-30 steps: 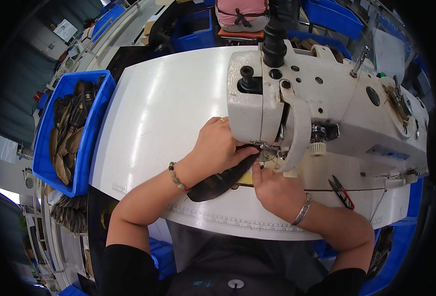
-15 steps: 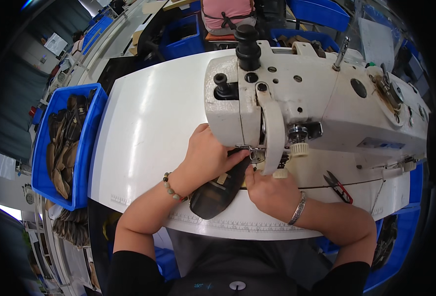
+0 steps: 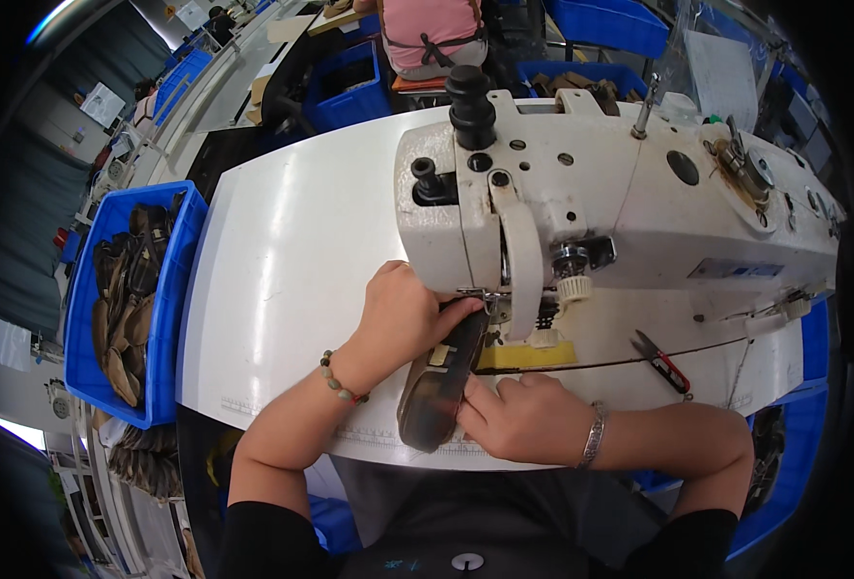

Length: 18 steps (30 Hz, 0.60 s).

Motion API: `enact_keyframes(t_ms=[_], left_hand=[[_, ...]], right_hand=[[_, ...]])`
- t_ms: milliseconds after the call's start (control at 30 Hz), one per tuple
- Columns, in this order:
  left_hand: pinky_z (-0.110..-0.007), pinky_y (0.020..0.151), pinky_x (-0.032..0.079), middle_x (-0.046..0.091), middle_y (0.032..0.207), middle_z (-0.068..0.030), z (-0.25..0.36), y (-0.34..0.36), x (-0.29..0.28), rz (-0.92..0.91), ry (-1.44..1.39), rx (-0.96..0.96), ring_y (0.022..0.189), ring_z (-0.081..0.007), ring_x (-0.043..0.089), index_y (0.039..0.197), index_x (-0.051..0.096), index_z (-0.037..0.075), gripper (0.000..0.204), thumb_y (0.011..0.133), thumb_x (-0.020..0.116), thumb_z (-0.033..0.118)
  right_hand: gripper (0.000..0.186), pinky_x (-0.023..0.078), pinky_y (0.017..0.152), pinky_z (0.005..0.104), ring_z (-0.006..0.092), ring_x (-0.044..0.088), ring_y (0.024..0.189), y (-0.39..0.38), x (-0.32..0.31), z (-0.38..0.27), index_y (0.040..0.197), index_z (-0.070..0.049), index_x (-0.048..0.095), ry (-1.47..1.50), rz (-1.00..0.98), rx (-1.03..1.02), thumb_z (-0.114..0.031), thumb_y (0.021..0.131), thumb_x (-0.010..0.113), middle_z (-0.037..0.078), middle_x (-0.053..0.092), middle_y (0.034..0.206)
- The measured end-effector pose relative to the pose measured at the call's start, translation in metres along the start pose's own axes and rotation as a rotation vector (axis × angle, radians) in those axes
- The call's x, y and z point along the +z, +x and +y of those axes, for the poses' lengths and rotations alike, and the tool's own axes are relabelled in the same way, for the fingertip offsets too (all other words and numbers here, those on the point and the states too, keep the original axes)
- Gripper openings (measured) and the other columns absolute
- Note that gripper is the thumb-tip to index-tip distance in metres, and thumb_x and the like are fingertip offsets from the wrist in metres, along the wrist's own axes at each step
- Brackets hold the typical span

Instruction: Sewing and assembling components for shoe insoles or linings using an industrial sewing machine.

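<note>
Dark curved workpiece [image 3: 434, 403], pinched in your left hand [image 3: 398, 311] and touched by your right hand [image 3: 528, 421], whose closure cannot be told, sits at the needle end of the sewing machine [image 3: 630, 207], stitching seemingly partway, completed and remaining seam unclear.

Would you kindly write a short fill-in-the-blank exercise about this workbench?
The right hand touches the dark piece at a ____ machine.
The snips lie to the ____ of that piece.
A beaded bracelet circles the ____ wrist.
The crate left of the table is ____.

Missing words: sewing; right; left; blue.
</note>
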<state>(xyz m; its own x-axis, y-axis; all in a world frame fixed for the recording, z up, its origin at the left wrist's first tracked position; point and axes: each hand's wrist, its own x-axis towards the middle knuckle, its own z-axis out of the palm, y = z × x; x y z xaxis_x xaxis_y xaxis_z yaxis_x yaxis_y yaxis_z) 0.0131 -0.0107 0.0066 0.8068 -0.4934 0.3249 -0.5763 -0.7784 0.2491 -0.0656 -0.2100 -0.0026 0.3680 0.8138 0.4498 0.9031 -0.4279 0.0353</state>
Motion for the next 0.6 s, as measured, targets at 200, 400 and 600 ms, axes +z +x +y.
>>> enact_keyframes(t_ms=[200,400,600], left_hand=[[-0.04,0.083,0.049,0.072,0.085,-0.006,0.014,-0.001,-0.009,-0.215,0.032,-0.183,0.078,-0.0261,0.066,0.092,0.079,0.014,0.018,0.079,0.077,0.027],[-0.049,0.095,0.049,0.07,0.116,-0.0003,0.035,-0.037,-0.017,-0.14,0.216,0.232,0.099,-0.0202,0.066,0.116,0.073,0.018,0.041,0.076,0.07,0.018],[-0.059,0.111,0.033,0.061,0.128,-0.0028,0.039,-0.043,-0.014,-0.271,0.199,0.173,0.125,-0.0247,0.053,0.118,0.071,0.011,0.036,0.084,0.06,0.016]], right_hand=[[0.022,0.042,0.042,0.0273,0.014,0.054,0.049,-0.005,0.031,0.003,0.058,-0.01,0.053,-0.016,0.058,-0.064,-0.019,0.074,0.065,0.004,0.051,0.061],[0.018,0.041,0.041,0.0272,0.0152,0.057,0.05,-0.01,0.026,-0.002,0.062,-0.004,0.064,-0.047,0.048,-0.069,-0.02,0.07,0.064,0.021,0.067,0.073],[0.023,0.042,0.041,0.0264,0.0156,0.059,0.051,-0.013,0.024,-0.002,0.066,0.002,0.067,-0.075,0.013,-0.06,-0.02,0.071,0.063,0.032,0.069,0.083]])
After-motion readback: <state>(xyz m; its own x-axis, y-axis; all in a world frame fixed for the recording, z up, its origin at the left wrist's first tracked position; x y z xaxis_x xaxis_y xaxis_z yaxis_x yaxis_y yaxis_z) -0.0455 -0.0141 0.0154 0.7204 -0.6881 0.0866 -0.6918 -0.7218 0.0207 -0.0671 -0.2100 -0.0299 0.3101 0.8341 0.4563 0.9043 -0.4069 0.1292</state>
